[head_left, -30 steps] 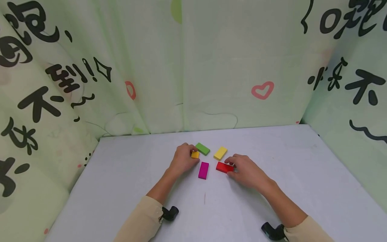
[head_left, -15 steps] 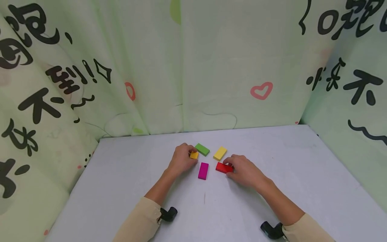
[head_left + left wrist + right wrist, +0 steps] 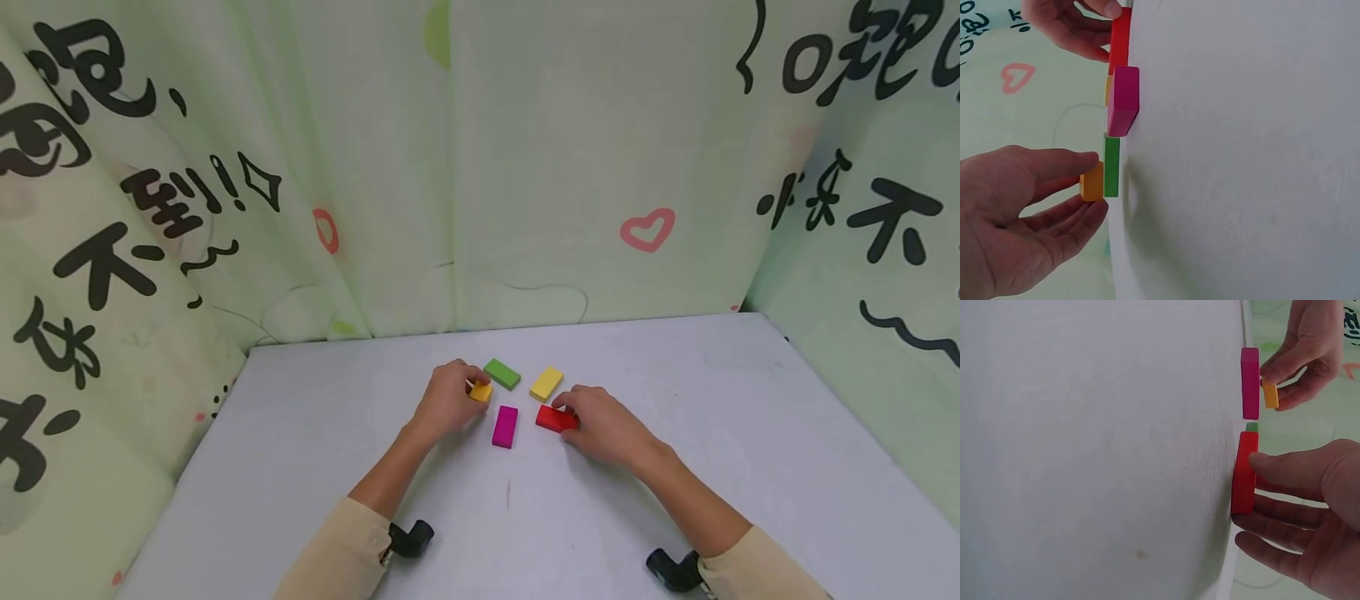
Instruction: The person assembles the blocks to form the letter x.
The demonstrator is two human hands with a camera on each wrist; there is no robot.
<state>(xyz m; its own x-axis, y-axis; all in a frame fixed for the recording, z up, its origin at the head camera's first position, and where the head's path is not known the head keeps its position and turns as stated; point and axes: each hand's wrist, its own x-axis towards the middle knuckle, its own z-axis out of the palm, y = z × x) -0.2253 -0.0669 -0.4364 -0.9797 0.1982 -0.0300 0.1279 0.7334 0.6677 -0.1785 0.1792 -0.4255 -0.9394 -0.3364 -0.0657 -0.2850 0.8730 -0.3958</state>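
My left hand [image 3: 444, 402] pinches an orange block [image 3: 482, 392] between thumb and fingertips, left of the green block. In the left wrist view the orange block [image 3: 1092, 182] is held off the white tabletop, beside the green block [image 3: 1112, 166]. On the right, my right hand [image 3: 603, 421] grips the right end of a red block [image 3: 553, 418], thumb on its near side and fingers on its far side. The red block [image 3: 1245, 473] lies flat on the table in the right wrist view. Between the hands lies a magenta block [image 3: 505, 427].
A green block [image 3: 502, 374] and a yellow block [image 3: 547, 383] lie behind the magenta one on the white table [image 3: 570, 533]. A pale green curtain [image 3: 540, 167] with black writing and hearts encloses the back and sides. Black wrist cameras [image 3: 411, 539] sit on both forearms.
My left hand has drawn the orange block slightly left, away from the green one, and tilted it a little. My right hand stays at the red block. The head view has shifted slightly.
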